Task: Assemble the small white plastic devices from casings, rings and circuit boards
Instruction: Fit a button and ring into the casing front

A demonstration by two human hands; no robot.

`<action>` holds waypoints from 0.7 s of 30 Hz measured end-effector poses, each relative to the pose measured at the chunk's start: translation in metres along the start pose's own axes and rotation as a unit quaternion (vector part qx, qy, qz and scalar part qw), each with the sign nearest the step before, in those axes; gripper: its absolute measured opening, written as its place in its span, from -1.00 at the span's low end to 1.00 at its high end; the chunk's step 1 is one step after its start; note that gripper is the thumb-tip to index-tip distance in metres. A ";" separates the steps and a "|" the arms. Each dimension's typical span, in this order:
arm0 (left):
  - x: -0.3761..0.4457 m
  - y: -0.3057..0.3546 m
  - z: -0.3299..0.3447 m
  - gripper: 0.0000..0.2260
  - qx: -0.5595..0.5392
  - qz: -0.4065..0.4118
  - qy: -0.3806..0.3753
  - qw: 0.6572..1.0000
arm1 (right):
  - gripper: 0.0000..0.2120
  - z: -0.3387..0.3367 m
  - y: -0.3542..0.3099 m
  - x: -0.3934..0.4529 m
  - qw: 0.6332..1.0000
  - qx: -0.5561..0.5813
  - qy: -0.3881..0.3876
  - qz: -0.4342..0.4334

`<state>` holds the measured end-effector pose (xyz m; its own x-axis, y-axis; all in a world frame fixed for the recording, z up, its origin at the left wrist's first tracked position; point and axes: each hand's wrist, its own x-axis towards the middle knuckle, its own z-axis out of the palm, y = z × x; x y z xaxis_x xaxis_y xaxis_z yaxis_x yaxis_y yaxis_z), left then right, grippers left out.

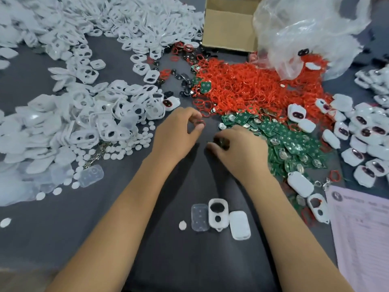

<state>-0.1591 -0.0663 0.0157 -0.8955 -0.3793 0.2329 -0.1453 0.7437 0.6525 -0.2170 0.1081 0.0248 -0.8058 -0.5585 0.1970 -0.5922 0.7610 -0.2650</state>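
Note:
My left hand (179,133) pinches a small red ring (199,122) between thumb and fingertips, just in front of the red ring pile (252,85). My right hand (237,148) curls its fingers round a small dark part (221,142) at the edge of the green circuit board heap (290,140). Near me on the grey cloth lie a white casing with two holes (218,213), a plain white casing half (239,224), a clear rubber pad (200,217) and a small white disc (182,225).
Heaps of white casings (94,114) fill the left and far side. Finished white devices (364,140) lie at the right. A cardboard box (229,26) and a clear plastic bag (311,32) stand at the back. A pink paper sheet (362,228) lies at the right edge.

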 end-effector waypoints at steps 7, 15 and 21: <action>0.017 -0.012 0.011 -0.72 0.070 0.010 -0.011 0.997 | -0.83 -0.002 0.011 -0.006 0.989 0.054 0.104 0.089; 0.008 -0.007 0.018 -0.91 -0.036 0.036 0.037 0.998 | -0.78 -0.006 0.008 -0.019 0.993 0.013 0.060 0.105; 0.009 -0.008 0.019 -0.84 -0.111 0.017 0.046 0.993 | -0.91 -0.001 0.014 -0.017 0.993 0.010 0.078 0.089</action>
<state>-0.1744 -0.0651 -0.0015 -0.8547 -0.4124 0.3153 -0.0105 0.6209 0.7838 -0.2113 0.1286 0.0190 -0.8882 -0.3574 0.2886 -0.4423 0.8350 -0.3273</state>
